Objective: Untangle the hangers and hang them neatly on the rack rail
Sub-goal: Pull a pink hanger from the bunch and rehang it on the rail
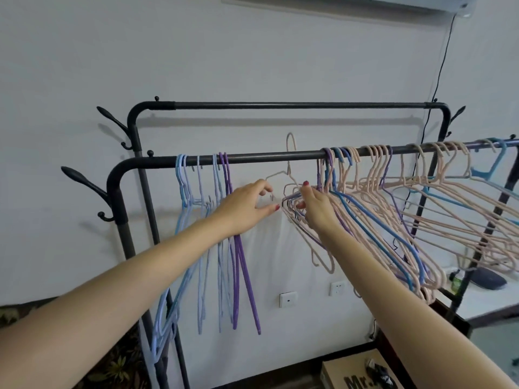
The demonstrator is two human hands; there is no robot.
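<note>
Left hand (247, 204) below the front rail (266, 157), thumb and curled fingers pinching the thin shoulder wire of a pale pink hanger (289, 164). Hook of that hanger poking up above the rail, not resting on it. Right hand (316, 204) just beside, also under the rail, fingers curled round the near ends of a tangled bundle of hangers (379, 209), pink, blue and purple, fanned out and tilted toward the right. Hooks of that bundle crowded on the right half of the rail. Toward the rail's left end, a tidy group of light blue hangers (193, 220) and two purple hangers (237, 248) dangling straight down, partly behind the left forearm. Behind and above the front rail, a second, bare black rail (295, 105) of the same rack, with curved coat pegs (84, 181) at the corner posts. Behind the rack, a plain white wall (252, 51), an air conditioner's lower edge (365, 2) at the top and a black cable (441, 68) running down from it past the rail's right part. Lower on the wall, beneath the rail's middle, a switch (288, 299) and a socket (337, 287). At the bottom right, a cardboard box (351, 372) with dark lettering; farther right, a white surface (488, 301) carrying a grey rounded object, too unclear to identify.
</note>
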